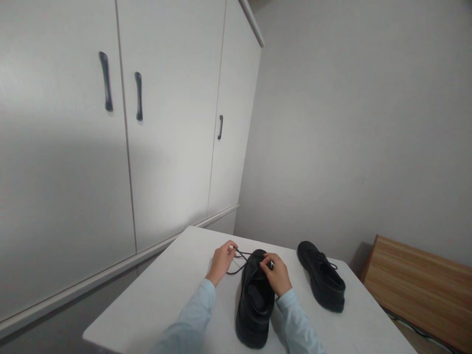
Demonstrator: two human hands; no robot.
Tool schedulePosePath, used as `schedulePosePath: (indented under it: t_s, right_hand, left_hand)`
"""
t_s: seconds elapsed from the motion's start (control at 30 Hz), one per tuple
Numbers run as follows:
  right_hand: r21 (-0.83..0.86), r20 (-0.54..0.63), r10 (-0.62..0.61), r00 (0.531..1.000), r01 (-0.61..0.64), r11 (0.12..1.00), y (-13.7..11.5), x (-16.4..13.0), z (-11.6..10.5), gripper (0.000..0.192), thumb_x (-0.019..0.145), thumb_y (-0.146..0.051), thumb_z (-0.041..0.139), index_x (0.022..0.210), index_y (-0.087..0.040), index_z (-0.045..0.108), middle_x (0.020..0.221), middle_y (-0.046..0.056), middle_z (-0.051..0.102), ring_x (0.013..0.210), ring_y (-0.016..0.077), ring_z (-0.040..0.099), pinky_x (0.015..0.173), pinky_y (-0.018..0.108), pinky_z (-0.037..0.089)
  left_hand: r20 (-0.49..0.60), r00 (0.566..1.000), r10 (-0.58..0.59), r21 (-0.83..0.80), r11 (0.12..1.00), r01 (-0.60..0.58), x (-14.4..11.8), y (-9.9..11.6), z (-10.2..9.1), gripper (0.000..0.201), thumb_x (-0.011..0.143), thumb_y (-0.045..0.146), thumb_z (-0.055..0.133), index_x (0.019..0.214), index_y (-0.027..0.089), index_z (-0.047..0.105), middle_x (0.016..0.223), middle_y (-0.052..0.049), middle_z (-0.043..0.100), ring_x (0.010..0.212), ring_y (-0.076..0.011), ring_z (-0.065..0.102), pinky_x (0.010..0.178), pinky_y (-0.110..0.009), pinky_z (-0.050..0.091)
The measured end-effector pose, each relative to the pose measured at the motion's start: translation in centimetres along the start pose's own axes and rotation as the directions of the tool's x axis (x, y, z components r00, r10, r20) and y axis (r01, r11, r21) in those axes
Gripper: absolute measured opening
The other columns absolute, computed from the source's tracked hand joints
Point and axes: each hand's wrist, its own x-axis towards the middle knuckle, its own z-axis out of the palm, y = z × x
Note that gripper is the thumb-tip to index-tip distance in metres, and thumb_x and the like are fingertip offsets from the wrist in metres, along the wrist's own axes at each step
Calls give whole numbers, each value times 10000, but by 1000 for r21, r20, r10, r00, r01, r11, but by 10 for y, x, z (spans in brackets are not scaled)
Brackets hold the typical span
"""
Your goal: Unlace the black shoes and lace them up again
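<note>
A black lace-up shoe (254,314) stands on the white table with its toe pointing away from me. To its left, my left hand (222,257) pinches a black shoelace (238,270) that runs loose from the shoe's front. My right hand (276,273) is at the right side of the shoe's lacing, thumb and fingers closed against it. What those fingers pinch, lace or shoe edge, is hidden. A second black shoe (321,276), its laces in place, rests to the right, apart from both hands.
The white table (158,305) has rounded corners and reaches close to a white cupboard (173,123) with dark handles on the left. Behind stands a grey wall (350,123). A wood-grain piece of furniture (420,290) is at the right, beyond the table's edge.
</note>
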Motion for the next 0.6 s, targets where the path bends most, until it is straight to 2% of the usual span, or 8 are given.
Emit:
schedulePosePath:
  t_s: [0.07,0.13,0.23,0.3,0.37,0.43,0.5,0.6]
  right_hand:
    - [42,-34,31,999,-29,999,1,2,-5,70,646,-238,586,593,-193,577,872,104,668,904,258,612,843,413,458]
    - [101,-61,82,995,-75,992,1,5,-12,127,657,-310,594,622,-187,589,900,110,670,909,266,612,786,413,489]
    - [216,-64,128,990,-112,970,3,10,-23,195,671,-370,613,661,-175,603,910,120,678,878,257,625,710,383,523]
    - [271,-60,126,990,-106,957,6,12,-29,219,666,-383,643,659,-167,609,873,119,686,846,242,634,708,370,532]
    - [314,-66,136,989,-109,943,9,15,-34,251,643,-400,680,655,-158,615,843,119,691,813,236,641,706,371,537]
    - [377,-67,166,984,-129,917,12,16,-38,299,616,-426,711,671,-145,622,835,119,693,769,227,651,687,371,546]
    - [455,-68,199,978,-147,878,13,17,-42,340,599,-445,731,687,-136,620,840,115,694,726,213,662,655,359,555]
    - [558,-102,235,967,-139,818,12,18,-49,354,591,-436,753,693,-130,610,811,96,694,683,192,670,622,330,563]
  left_hand:
    - [93,992,-87,-300,947,111,-1,6,0,128,760,248,495,801,182,596,791,-38,642,710,-151,617,634,-249,468]
    - [196,976,-93,-548,815,188,-3,14,0,146,745,299,534,813,176,572,909,-58,651,781,-154,630,681,-259,485]
    - [307,951,-43,-730,630,264,-7,24,-2,233,731,330,591,904,186,531,905,-54,650,821,-153,632,748,-278,482]
    - [318,947,-41,-759,587,280,-9,27,-2,293,722,346,617,946,187,517,801,-25,636,764,-140,628,727,-271,478]
    - [310,948,-74,-716,637,284,-9,27,-1,352,710,376,635,978,169,536,678,9,597,653,-120,601,665,-251,467]
    - [317,944,-92,-601,750,275,-9,26,2,400,689,400,658,982,139,582,599,25,562,577,-106,561,615,-234,443]
    - [337,938,-78,-474,847,240,-9,25,4,380,664,399,681,918,120,635,599,14,572,581,-104,546,612,-226,426]
    - [331,942,-61,-383,903,193,-9,24,6,298,664,403,665,777,128,653,672,-10,611,659,-119,558,652,-230,423]
